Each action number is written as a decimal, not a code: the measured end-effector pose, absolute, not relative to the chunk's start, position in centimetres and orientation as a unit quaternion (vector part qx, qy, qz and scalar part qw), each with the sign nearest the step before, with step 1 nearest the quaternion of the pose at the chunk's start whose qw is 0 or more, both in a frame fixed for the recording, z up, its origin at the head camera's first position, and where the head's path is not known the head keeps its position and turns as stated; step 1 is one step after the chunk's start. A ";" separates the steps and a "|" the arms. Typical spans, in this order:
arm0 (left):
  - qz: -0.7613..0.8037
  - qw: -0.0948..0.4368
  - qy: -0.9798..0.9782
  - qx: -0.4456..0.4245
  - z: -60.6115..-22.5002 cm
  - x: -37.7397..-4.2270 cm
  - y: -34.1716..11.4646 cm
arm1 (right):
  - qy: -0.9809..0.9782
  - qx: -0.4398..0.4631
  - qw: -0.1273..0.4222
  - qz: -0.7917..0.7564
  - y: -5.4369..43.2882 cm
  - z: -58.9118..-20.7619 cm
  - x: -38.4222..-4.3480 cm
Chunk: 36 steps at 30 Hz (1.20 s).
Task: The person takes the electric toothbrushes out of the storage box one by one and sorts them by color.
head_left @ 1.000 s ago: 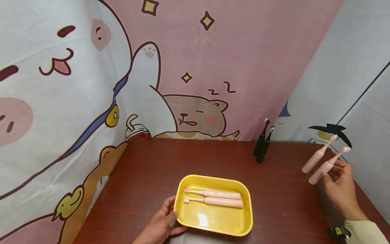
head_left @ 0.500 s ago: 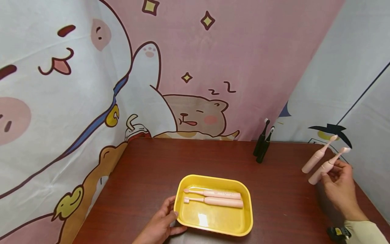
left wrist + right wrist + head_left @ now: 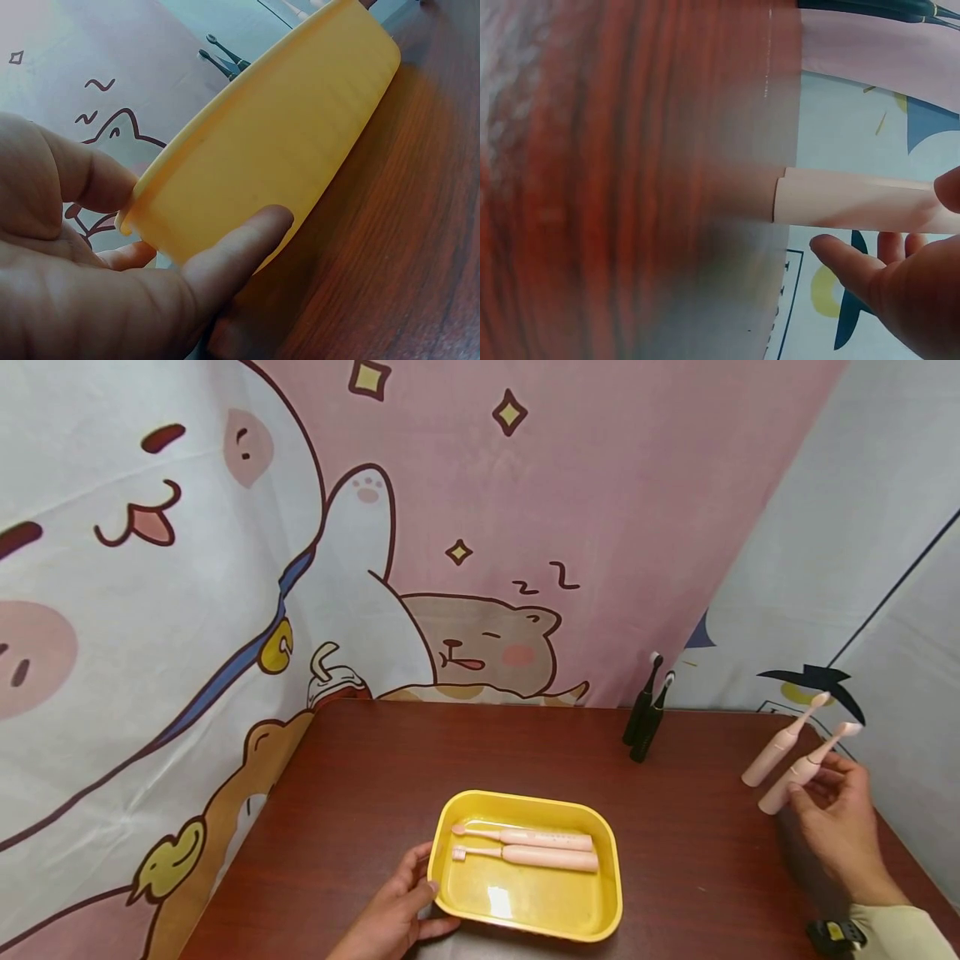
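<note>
Nothing has visibly moved since the earlier frame. Nearest, the left hand (image 3: 395, 906) clamps its fingers on the left side of the yellow tray (image 3: 547, 906), whose walls surround 2 lying pink toothbrushes (image 3: 551, 857). To the right, the right hand (image 3: 842, 822) pinches 1 upright pink toothbrush (image 3: 804, 768). Just behind, a matching pink toothbrush (image 3: 780, 743) stands between it and 2 standing black toothbrushes (image 3: 650, 724), near the cartoon cloth (image 3: 637, 510).

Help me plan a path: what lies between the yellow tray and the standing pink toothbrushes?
The head view shows bare tabletop between the yellow tray and standing pink toothbrushes.
</note>
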State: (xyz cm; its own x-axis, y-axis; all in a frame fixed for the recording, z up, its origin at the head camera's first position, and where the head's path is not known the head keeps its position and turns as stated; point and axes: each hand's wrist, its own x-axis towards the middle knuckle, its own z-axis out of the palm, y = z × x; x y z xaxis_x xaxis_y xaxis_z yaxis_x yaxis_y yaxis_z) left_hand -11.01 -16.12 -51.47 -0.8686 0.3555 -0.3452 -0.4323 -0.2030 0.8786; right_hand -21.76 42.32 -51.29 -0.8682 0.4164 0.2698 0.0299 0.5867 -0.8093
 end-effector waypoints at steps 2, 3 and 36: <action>0.775 0.255 0.577 -0.035 -51.4 -11.0 -16.1 | -0.863 -0.128 0.221 0.436 42.3 -51.2 -21.6; 0.775 0.255 0.577 -0.034 -51.4 -11.0 -16.1 | -0.863 -0.126 0.222 0.436 42.3 -51.1 -21.5; 0.779 0.250 0.574 -0.030 -51.2 -10.8 -16.1 | -0.848 -0.052 0.297 0.435 36.0 -43.4 -18.3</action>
